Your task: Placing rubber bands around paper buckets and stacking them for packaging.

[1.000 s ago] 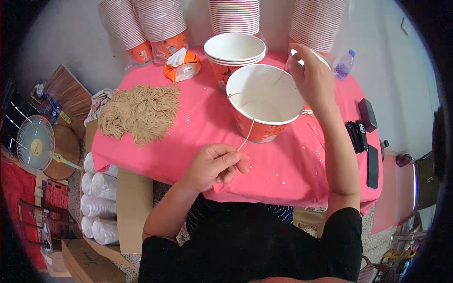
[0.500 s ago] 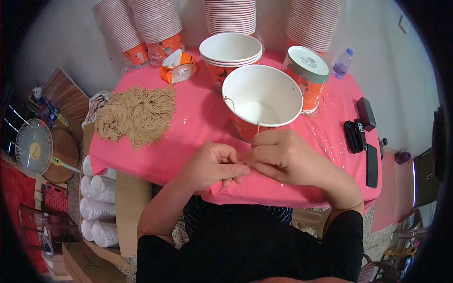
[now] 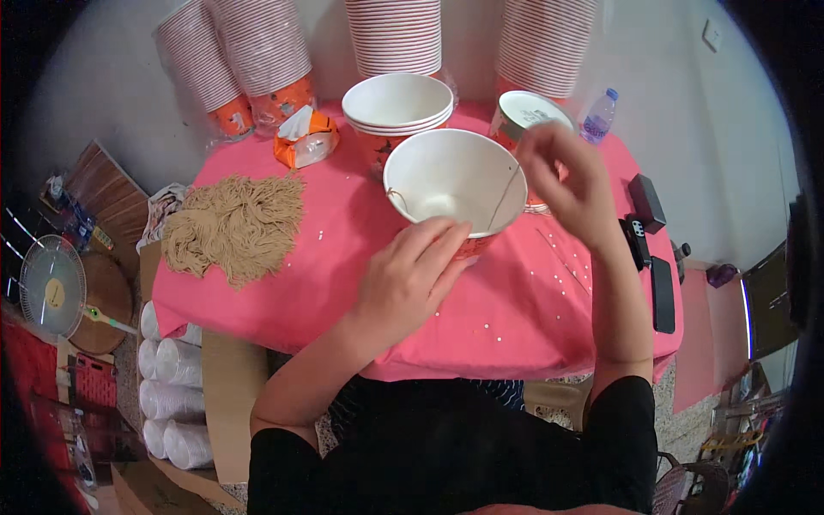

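A white-lined paper bucket with an orange outside stands upright in the middle of the pink table. My left hand grips its near rim, fingertips at the edge. Beside the bucket's right rim, my right hand is raised with curled fingers, slightly blurred. A thin cord runs taut from the near rim up to these fingers, which appear to pinch its end. A short loop of brown cord hangs at the left rim. Left of the bucket lies a heap of tan cords.
Nested paper buckets stand behind, with an upturned bucket to their right. Around them are an orange tissue pack, a water bottle, a phone and a black box. White bits dot the cloth. Tall bucket stacks line the wall.
My hands were together in front of the bucket. The left has moved to its near rim; the right has risen to the right side, drawing the cord up. The view has shifted slightly.
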